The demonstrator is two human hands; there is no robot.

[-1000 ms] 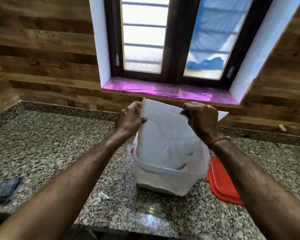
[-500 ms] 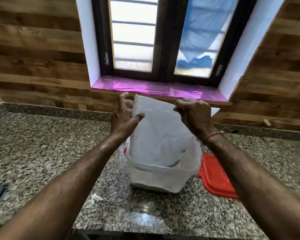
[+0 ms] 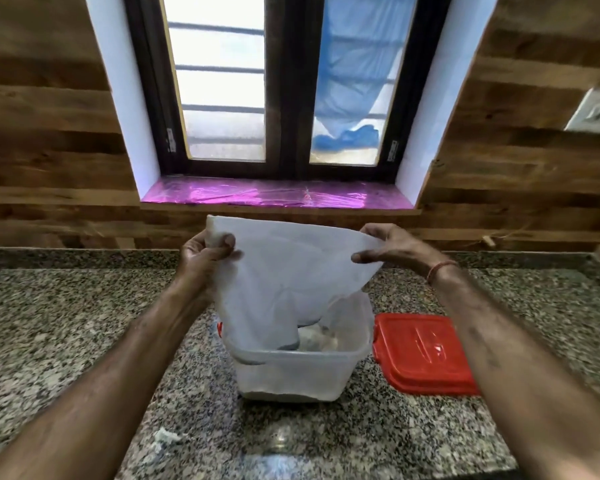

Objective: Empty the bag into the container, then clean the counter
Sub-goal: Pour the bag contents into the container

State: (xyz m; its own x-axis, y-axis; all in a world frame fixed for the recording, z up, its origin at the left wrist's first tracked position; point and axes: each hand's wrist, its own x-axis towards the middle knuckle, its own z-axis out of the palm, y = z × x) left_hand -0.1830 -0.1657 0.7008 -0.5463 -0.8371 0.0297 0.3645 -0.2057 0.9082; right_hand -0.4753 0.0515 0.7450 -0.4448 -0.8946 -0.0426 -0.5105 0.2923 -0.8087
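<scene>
**Bag held upside down over the container**

We see both hands raised above the granite counter point(image 3: 66, 323), each gripping one upper corner of a white plastic bag point(image 3: 284, 278). The left hand point(image 3: 205, 258) has its fingers curled shut, bunching the corner in a closed fist with the thumb pressed over the film. The right hand point(image 3: 392, 247) pinches the opposite corner between thumb and fingers, the fingers only loosely bent; a thin red band point(image 3: 439, 271) circles that wrist.

The bag hangs down between the hands, narrowing toward its lower end, which dips inside the clear plastic container point(image 3: 291, 375) standing on the counter directly below. Some pale contents lie in the container's bottom (what they are, we cannot tell).

Just beside the container, on its right, a red lid point(image 3: 423, 355) lies flat on the counter. A small white scrap point(image 3: 165, 438) rests near the front edge, left of the container. Behind, a window sill covered in pink film point(image 3: 274, 197) runs below the window.
</scene>
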